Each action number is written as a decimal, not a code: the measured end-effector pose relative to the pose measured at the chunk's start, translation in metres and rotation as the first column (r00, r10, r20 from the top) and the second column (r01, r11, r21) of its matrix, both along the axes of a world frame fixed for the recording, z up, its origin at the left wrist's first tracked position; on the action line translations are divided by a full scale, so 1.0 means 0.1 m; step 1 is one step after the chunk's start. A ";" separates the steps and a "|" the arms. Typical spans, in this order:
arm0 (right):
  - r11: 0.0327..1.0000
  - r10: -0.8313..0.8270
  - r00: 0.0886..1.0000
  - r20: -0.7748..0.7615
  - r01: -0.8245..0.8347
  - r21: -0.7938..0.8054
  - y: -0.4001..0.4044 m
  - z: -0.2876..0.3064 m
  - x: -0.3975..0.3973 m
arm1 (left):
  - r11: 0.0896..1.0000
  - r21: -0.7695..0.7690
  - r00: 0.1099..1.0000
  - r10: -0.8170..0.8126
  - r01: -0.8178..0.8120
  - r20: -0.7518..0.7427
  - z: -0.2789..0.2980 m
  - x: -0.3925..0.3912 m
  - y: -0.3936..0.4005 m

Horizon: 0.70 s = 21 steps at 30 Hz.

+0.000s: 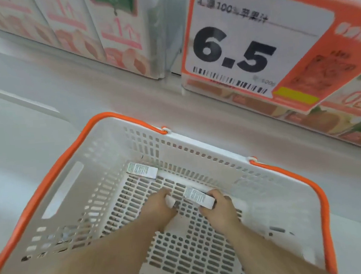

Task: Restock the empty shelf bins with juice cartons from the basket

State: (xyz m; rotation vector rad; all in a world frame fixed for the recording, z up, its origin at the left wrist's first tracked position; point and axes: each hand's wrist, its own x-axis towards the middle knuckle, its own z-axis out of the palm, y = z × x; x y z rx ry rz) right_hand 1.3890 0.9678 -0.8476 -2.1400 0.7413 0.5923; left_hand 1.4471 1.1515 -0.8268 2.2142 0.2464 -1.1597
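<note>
A white basket point(200, 148) with orange handles stands below the shelf. Both my hands reach down to its slotted floor. My left hand point(159, 207) grips a small white-topped juice carton point(170, 201), mostly hidden by the fingers. Beside it, my right hand point(218, 209) grips another carton point(198, 197), whose white printed top shows. A third carton point(142, 170) stands alone against the basket's far wall, to the left.
On the shelf at top left, a clear bin point(159, 41) holds pink cartons point(121, 33). An orange price tag point(254, 44) reading 6.5 hangs at top right, with orange cartons point(336, 122) behind and below it. The white shelf surface point(84, 79) runs between.
</note>
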 end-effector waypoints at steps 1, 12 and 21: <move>0.999 -0.007 1.000 0.013 0.007 0.038 -0.01 0.03 0.00 | 0.992 -0.058 0.993 0.106 -0.109 -0.041 0.02 0.04 0.03; 0.972 -0.034 0.980 0.195 -0.013 0.236 0.10 1.10 0.05 | 0.657 -0.438 0.790 0.528 -0.613 -0.313 1.25 0.44 0.40; 0.972 0.154 0.860 0.487 -0.220 0.080 0.35 2.52 0.10 | 0.971 -0.217 0.953 -0.031 0.100 0.300 2.69 0.57 0.55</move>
